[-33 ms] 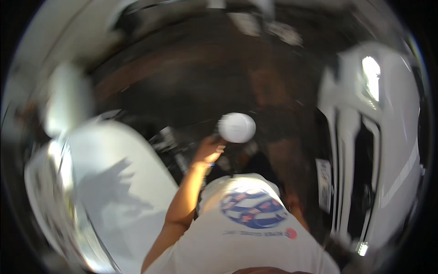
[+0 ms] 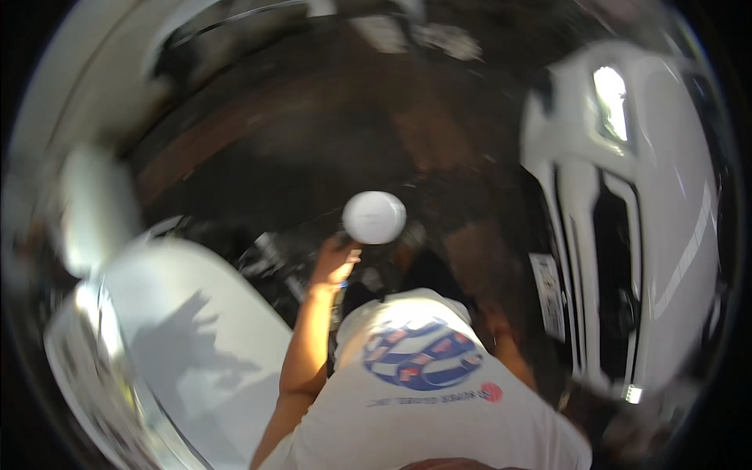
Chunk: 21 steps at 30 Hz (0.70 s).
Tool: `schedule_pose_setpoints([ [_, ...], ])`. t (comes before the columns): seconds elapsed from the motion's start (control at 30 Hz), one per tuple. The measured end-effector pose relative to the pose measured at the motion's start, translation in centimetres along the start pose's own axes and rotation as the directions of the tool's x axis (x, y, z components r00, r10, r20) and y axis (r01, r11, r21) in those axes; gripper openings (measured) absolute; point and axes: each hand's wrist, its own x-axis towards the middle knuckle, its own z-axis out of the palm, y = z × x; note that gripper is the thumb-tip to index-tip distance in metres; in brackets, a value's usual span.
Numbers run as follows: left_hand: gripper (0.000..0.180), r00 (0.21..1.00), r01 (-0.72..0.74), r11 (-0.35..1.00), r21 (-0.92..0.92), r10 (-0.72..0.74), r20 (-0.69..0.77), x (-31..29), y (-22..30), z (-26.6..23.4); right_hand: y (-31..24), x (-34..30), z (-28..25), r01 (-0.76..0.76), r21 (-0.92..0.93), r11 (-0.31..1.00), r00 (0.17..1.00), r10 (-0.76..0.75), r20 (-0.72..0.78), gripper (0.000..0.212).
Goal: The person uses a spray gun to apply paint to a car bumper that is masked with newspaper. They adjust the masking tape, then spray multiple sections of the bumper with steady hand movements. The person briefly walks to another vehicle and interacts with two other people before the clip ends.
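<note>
My left hand (image 2: pixel 337 260) is closed at the near side of a white, round-topped thing (image 2: pixel 374 218) held out in front of my legs. Its top looks like a smooth disc or cup lid; the part inside my fingers is hidden, so its kind is unclear. My right hand (image 2: pixel 493 319) hangs low beside my right hip, dim and blurred, and its fingers cannot be made out. Nothing visible lies against it.
A white car front (image 2: pixel 666 196) with headlight and plate stands on my right. On my left is a large curved white panel (image 2: pixel 188 290) with a shadow across it. Pale flat scraps (image 2: pixel 446 41) lie on the dark floor (image 2: pixel 313 149) farther off.
The whole view has shifted, so the car, my left hand and the white round-topped thing appear farther left. My left hand keeps its hold.
</note>
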Motion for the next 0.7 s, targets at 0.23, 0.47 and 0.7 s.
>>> schedule_pose_setpoints([
  [0.23,0.028,0.996,0.070,0.981,0.183,-0.059,-0.066,6.2,3.7,4.0,-1.5,5.2,-4.1,-0.085,0.165,0.983,0.977,0.114,-0.179,0.061],
  [0.47,0.040,0.990,0.120,0.944,0.309,-0.092,-0.102,21.3,9.8,12.3,-10.2,12.0,-13.8,0.103,0.151,0.983,0.974,-0.069,-0.217,0.060],
  [0.7,0.026,0.995,0.078,0.960,0.269,-0.093,0.044,36.6,16.3,20.2,-16.7,17.4,-24.4,0.073,0.244,0.967,0.971,-0.012,-0.240,0.055],
])
